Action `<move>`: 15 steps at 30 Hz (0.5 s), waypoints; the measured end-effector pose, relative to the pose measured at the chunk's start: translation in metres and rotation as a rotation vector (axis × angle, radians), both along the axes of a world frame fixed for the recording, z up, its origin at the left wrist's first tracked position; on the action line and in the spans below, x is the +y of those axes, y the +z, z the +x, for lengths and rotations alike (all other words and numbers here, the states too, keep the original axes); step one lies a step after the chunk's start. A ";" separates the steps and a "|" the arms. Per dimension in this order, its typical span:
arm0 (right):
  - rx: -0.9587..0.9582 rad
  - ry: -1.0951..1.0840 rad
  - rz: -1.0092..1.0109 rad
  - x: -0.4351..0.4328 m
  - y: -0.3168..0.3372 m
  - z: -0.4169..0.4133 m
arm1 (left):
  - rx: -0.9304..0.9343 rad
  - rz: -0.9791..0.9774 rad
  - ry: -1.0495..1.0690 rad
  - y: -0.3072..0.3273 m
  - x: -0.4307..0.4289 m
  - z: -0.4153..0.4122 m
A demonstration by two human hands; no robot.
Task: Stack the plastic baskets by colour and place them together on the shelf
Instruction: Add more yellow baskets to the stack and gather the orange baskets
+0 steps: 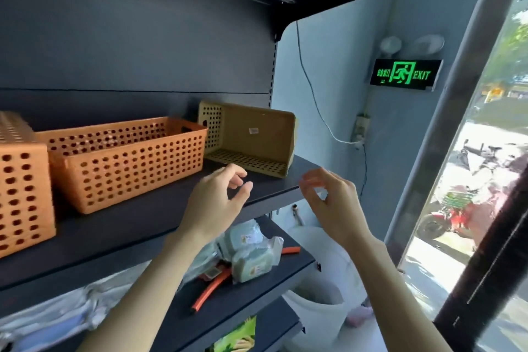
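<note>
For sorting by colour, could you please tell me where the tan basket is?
In the head view, the tan basket lies on its side at the right end of the shelf, just right of the upright orange basket.

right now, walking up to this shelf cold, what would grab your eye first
Likely the bright orange basket with round holes, mid-shelf, with a second orange basket at the left edge. At the right end of the dark shelf a tan basket lies tipped on its side, and the left hand and right hand hover empty before it. A green exit sign glows on the wall to the right.
</note>
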State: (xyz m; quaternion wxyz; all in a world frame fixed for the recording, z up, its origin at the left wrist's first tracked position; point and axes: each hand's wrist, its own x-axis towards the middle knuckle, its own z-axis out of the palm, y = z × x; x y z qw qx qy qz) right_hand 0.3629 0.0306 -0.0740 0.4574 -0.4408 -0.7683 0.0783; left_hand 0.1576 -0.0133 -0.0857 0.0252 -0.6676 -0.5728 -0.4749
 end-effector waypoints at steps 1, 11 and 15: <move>0.022 0.008 -0.020 0.017 -0.002 0.002 | -0.016 -0.020 -0.007 -0.003 0.018 0.005; 0.226 0.266 -0.249 0.181 -0.021 -0.003 | -0.244 -0.244 -0.011 -0.036 0.151 0.045; 0.253 0.440 -0.299 0.220 -0.033 -0.009 | -0.144 -0.370 -0.013 -0.039 0.181 0.057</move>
